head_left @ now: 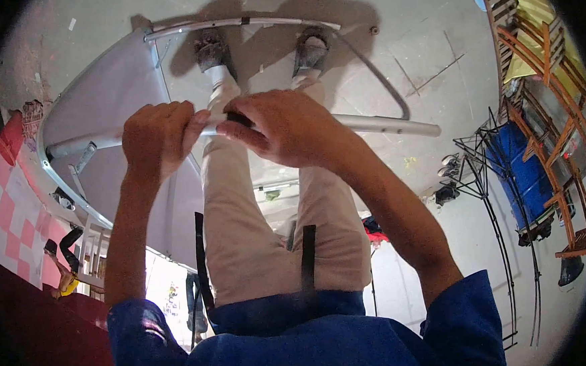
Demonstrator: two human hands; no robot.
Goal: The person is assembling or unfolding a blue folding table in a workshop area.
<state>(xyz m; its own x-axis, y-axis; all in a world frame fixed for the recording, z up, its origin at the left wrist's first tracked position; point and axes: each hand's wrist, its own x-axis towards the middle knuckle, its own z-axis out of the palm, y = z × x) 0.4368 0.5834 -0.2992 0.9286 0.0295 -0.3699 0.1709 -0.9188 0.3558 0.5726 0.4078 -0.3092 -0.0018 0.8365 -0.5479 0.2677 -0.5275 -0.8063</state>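
Note:
A silver metal tube [387, 125] runs crosswise in front of my legs. My left hand [156, 139] is closed around it, with the thumb pointing right. Close beside it, my right hand [286, 128] is closed on the same tube. A small black piece [239, 119] shows at the fingers of the right hand; I cannot tell what it is. The tube's left end meets the metal rim of a large pale panel [105, 80] with a curved edge. A thinner metal bar [256, 21] lies beyond my feet, and a bent grey leg [373, 67] joins it toward the tube's right end.
My feet stand on the grey floor [430, 13] within the frame. At the right are wooden folding chairs [547, 67], yellow cloth [526, 48], a blue drum [517, 169] and black metal stands [485, 191]. A red object [10, 138] and a person in yellow [68, 284] are at the left.

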